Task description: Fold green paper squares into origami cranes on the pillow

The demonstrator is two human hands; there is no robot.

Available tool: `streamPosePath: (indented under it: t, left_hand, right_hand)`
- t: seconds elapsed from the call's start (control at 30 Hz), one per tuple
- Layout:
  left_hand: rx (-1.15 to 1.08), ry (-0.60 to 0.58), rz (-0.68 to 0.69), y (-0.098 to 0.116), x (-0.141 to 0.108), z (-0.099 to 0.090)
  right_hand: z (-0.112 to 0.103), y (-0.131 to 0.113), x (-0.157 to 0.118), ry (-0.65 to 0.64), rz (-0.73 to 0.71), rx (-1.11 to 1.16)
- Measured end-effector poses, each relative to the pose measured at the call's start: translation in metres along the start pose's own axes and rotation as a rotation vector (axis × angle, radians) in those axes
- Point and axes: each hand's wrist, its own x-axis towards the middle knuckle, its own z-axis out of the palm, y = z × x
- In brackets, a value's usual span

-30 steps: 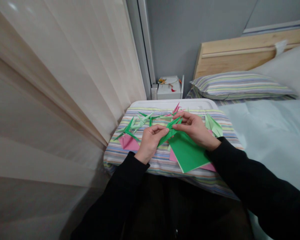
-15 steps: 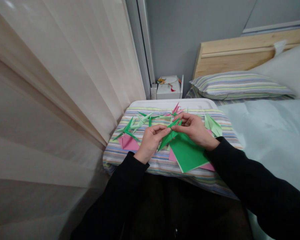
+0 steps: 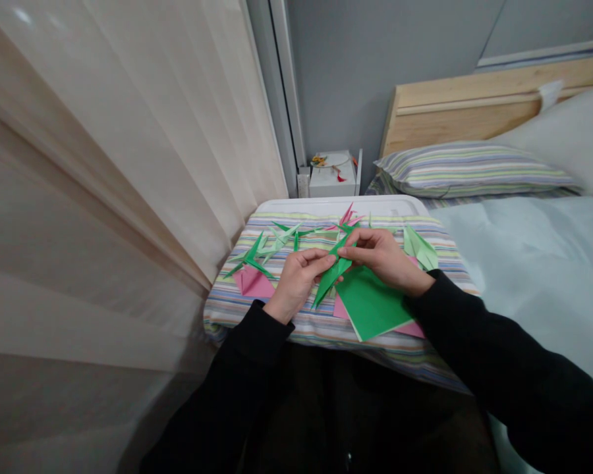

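Observation:
Pinched between both my hands is a piece of green folded origami paper [image 3: 332,278], long and pointed, tilted with its lower tip toward me. My left hand [image 3: 299,280] grips its left side between thumb and fingers. My right hand [image 3: 379,258] pinches its upper part, hiding some of the folds. Just below my right hand lies a green paper sheet [image 3: 375,306], resting over pink paper [image 3: 411,328]. Left of my hands sit a green paper crane [image 3: 251,257], a pale green crane [image 3: 280,241] and a folded pink paper [image 3: 254,282].
Striped cloth [image 3: 296,332] covers a small white-edged table [image 3: 400,205]. A pink crane [image 3: 346,216] and a pale green folded paper [image 3: 420,248] lie on it. A curtain [image 3: 128,164] hangs at left; a bed [image 3: 534,257] stands at right. Behind is a white cabinet [image 3: 332,179].
The green folded paper has turned in my fingers; its points look closer together and its lower tip sits slightly lower. My hands have barely moved.

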Motion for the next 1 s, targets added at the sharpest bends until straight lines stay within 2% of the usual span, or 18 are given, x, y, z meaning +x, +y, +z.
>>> streamPosePath:
  t: [0.17,0.4,0.63,1.0]
  left_hand:
    - [0.038,-0.013,-0.013,-0.0017,0.0018,-0.0026]
    - [0.058,-0.038,-0.030,-0.0007,0.0014,-0.0006]
    - [0.088,-0.066,0.013,-0.0061,0.0037,-0.0061]
    - [0.162,-0.016,0.058,-0.0030,0.0011,0.0016]
  right_hand:
    - [-0.0001,0.0002,-0.0009,-0.007,0.073,0.002]
    - [0.0001,-0.0038,-0.0012,0.012,0.032,-0.089]
    - [0.0014,-0.0017,-0.0025,0.043,0.072,-0.040]
    - [0.0010,-0.0004,-0.0007,0.056,0.057,-0.098]
